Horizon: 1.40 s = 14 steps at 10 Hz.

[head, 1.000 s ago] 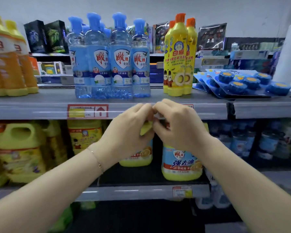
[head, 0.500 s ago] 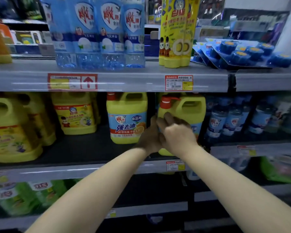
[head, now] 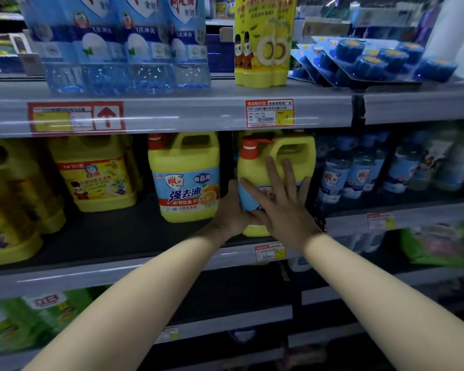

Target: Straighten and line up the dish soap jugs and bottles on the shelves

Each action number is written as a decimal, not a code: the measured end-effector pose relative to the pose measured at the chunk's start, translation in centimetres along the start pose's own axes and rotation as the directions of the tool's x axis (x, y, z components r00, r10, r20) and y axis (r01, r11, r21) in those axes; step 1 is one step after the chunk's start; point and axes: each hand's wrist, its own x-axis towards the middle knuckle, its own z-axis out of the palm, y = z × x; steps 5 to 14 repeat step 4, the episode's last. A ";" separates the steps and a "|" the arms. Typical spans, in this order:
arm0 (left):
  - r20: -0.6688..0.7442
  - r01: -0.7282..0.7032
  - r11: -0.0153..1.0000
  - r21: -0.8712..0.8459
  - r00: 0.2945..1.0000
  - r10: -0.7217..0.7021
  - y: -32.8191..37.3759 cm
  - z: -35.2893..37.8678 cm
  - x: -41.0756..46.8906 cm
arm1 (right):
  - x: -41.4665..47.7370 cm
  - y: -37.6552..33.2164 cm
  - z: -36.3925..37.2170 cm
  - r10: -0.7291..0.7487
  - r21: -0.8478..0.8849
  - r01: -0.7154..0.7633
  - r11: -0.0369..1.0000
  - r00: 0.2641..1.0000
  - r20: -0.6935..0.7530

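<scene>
Both my hands hold one yellow jug [head: 276, 167]: left hand [head: 232, 212] cups its 9 o'clock side, right hand [head: 281, 202] spreads wide across its label.

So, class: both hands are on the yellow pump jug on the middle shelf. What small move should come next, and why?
Probably turn the pump jug to face front. Its label is angled and partly hidden by the right hand and left hand, while the neighbouring jug shows its label squarely.
</scene>
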 end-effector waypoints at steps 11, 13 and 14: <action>0.106 -0.086 0.901 0.425 0.993 0.045 0.9 -5.7 -2.6 | 1.3 -5.8 -3.3 -0.218 -0.082 0.212 0.974 0.972 -0.088; 0.106 -0.086 0.901 0.425 0.993 0.045 0.9 -5.7 -2.6 | 1.3 -5.8 -3.3 -0.218 -0.082 0.212 0.974 0.972 -0.088; 0.106 -0.086 0.901 0.425 0.993 0.045 0.9 -5.7 -2.6 | 1.3 -5.8 -3.3 -0.218 -0.082 0.212 0.974 0.972 -0.088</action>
